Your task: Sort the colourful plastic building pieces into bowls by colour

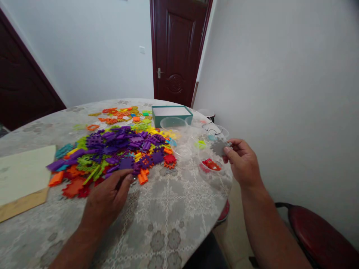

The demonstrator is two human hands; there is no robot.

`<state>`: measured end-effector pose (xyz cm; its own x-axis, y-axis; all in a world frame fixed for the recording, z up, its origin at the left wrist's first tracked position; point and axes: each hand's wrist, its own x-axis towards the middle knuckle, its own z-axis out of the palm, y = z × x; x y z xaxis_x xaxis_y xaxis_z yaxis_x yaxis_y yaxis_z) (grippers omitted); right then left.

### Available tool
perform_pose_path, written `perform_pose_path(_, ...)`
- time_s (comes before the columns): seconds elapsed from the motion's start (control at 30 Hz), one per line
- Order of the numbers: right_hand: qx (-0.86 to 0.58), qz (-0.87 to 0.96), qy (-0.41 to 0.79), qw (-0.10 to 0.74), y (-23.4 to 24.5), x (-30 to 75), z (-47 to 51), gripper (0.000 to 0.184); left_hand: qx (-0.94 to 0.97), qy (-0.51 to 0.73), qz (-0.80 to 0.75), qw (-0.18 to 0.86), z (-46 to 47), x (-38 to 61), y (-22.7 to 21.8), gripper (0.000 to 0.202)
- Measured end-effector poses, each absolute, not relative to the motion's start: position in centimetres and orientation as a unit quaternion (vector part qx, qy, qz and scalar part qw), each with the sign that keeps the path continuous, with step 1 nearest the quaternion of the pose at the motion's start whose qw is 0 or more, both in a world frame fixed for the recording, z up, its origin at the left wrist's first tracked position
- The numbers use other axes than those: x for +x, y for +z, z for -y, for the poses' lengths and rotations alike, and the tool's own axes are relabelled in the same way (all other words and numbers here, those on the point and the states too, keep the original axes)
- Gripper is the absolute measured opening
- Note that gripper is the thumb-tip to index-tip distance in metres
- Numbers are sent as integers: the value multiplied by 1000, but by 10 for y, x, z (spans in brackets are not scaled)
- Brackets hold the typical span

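Right hand (pixel 242 162) up at the table's far right edge, pinching a grey toothed piece (pixel 219 146) between thumb and fingertips, held in the air just above the clear plastic cups (pixel 209 149). Left hand (pixel 108 194) down flat on the patterned tablecloth (pixel 174 224), fingers half curled, tips touching the near edge of the big heap of interlocking pieces (pixel 117 149), right beside a purple piece (pixel 126 163); nothing visibly gripped there, though the fingertips partly hide what lies under them. Looks like sorting by colour, judging from the layout: red pieces (pixel 211 164) gathered in the nearest cup, a green one (pixel 201 144) in a cup further back, a blue one beyond. Seems mid-step, with the grey piece in hand and no cup of grey to be made out. Next move likely calls for a steady aim over a narrow rim and a clean release, without nudging the light cups standing close to the table edge. Teal box (pixel 171 114) behind the cups, pale board (pixel 22 175) at far left, red chair (pixel 316 231) lower right. No brand, label or readable writing anywhere in view
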<state>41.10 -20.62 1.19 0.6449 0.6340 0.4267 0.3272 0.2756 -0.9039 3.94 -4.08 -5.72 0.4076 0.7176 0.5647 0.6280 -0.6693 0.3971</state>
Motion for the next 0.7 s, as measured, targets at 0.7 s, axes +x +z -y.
perform_pose_path(0.7,-618,342,147,692,-15,426,214,40,838,370,-399,54,37,46,-62,35)
